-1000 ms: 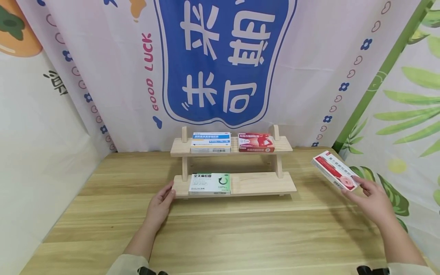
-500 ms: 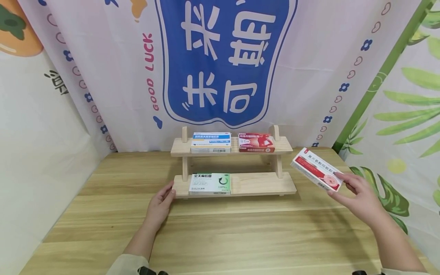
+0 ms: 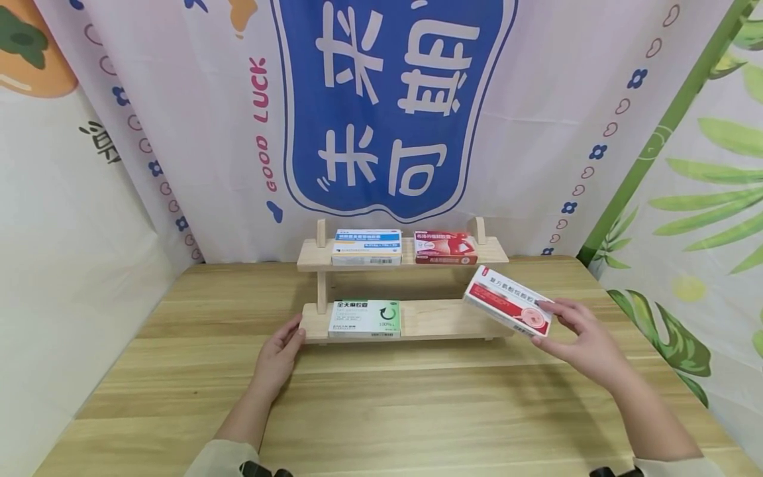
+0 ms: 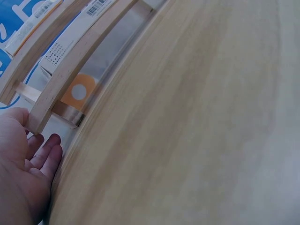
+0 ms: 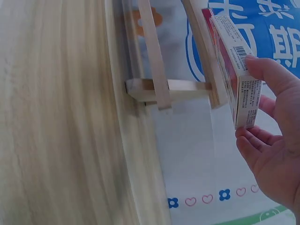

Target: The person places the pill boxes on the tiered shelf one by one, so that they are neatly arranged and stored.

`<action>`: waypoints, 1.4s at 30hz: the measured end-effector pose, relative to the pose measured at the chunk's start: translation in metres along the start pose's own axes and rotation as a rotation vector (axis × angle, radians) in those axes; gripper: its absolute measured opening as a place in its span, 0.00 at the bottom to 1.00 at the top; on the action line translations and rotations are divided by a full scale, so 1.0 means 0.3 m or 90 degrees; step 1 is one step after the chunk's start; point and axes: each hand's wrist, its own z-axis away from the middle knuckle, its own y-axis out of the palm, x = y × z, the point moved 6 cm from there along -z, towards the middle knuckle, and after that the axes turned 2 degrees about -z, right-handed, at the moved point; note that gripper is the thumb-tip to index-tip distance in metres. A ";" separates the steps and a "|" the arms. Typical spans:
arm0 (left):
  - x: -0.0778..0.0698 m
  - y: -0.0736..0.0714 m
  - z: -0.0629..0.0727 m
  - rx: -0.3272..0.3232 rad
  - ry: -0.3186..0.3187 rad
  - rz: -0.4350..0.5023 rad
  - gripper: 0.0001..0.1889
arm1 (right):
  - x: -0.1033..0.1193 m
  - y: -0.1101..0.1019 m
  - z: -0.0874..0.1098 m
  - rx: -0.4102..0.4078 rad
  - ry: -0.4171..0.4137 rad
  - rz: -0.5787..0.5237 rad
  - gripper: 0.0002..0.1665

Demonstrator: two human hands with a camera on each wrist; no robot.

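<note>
My right hand [image 3: 587,341] pinches one end of a white and red medicine box [image 3: 509,299], thumb on one side and fingers on the other. The box is tilted and overlaps the right end of the lower board in the head view. In the right wrist view the printed side of that medicine box [image 5: 236,61] shows. A two-tier wooden display shelf [image 3: 438,318] stands on the table, and my left hand [image 3: 279,351] grips the left end of its lower board. The left wrist view shows the thumb and fingers of the left hand [image 4: 28,159] around that board end.
On the lower board lies a green and white medicine box [image 3: 365,319]. The upper board bears a blue and white box [image 3: 366,248] and a red box [image 3: 445,248]. Behind the wooden table [image 3: 393,411] hangs a printed cloth [image 3: 226,165]; more cloth borders both sides.
My right hand has carried the white and red medicine box leftward, from right of the shelf to the lower board's right end. The left hand keeps its grip in place.
</note>
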 end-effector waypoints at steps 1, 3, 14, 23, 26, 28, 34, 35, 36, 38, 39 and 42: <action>-0.001 0.000 0.000 -0.001 0.000 0.001 0.25 | 0.004 0.011 -0.003 0.003 -0.003 0.001 0.43; -0.002 0.000 0.001 -0.002 0.001 0.001 0.25 | 0.012 0.032 -0.010 0.008 -0.010 -0.002 0.43; -0.009 -0.001 0.006 -0.006 0.002 0.002 0.25 | 0.047 0.153 -0.041 0.049 -0.036 -0.013 0.41; -0.014 0.000 0.006 -0.007 0.011 0.012 0.24 | 0.073 0.235 -0.055 0.063 -0.075 -0.013 0.37; -0.013 0.000 0.008 -0.009 0.005 0.006 0.24 | 0.076 0.255 -0.061 0.077 -0.071 -0.011 0.37; -0.011 0.000 0.008 -0.010 0.005 0.004 0.25 | 0.076 0.266 -0.066 0.081 -0.071 -0.008 0.37; -0.012 0.000 0.009 -0.008 0.006 0.011 0.24 | 0.072 0.289 -0.079 0.087 -0.071 0.010 0.36; -0.013 0.000 0.010 -0.008 0.006 0.012 0.24 | 0.071 0.291 -0.081 0.090 -0.069 0.012 0.37; -0.013 0.000 0.010 -0.008 0.005 0.013 0.24 | 0.070 0.293 -0.083 0.093 -0.067 0.014 0.37; -0.013 -0.001 0.011 -0.008 0.003 0.014 0.24 | 0.068 0.296 -0.085 0.101 -0.061 0.018 0.37; -0.013 -0.001 0.011 -0.007 0.003 0.014 0.24 | 0.068 0.296 -0.086 0.101 -0.061 0.017 0.37; -0.015 0.000 0.011 -0.007 0.003 0.015 0.24 | 0.066 0.296 -0.088 0.095 -0.061 0.014 0.36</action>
